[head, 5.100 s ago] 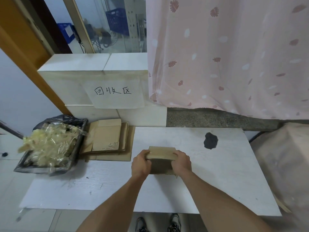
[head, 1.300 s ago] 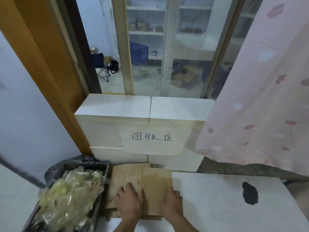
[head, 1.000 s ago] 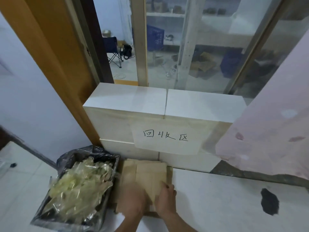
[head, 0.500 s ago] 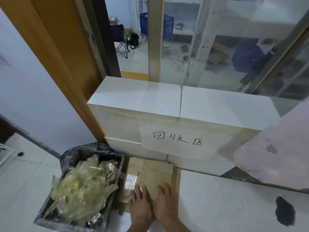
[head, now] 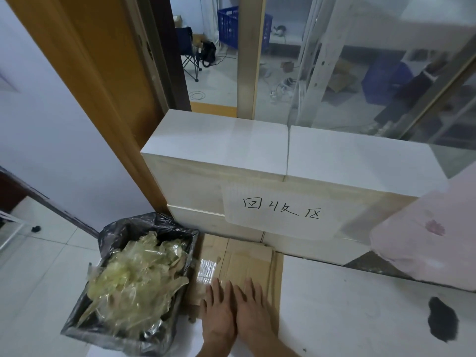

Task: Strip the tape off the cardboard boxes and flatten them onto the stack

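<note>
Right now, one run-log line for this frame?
stage: flattening | left hand: flat on cardboard stack | right hand: flat beside it | tape bin: left of stack

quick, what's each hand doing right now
Left hand: open, fingers flat, pressing on the cardboard stack.
Right hand: open, fingers flat, pressing on the same stack.

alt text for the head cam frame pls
Both bare hands, left hand and right hand, press flat on a stack of flattened brown cardboard on a white table, beside a black-lined bin of crumpled clear tape.
</note>
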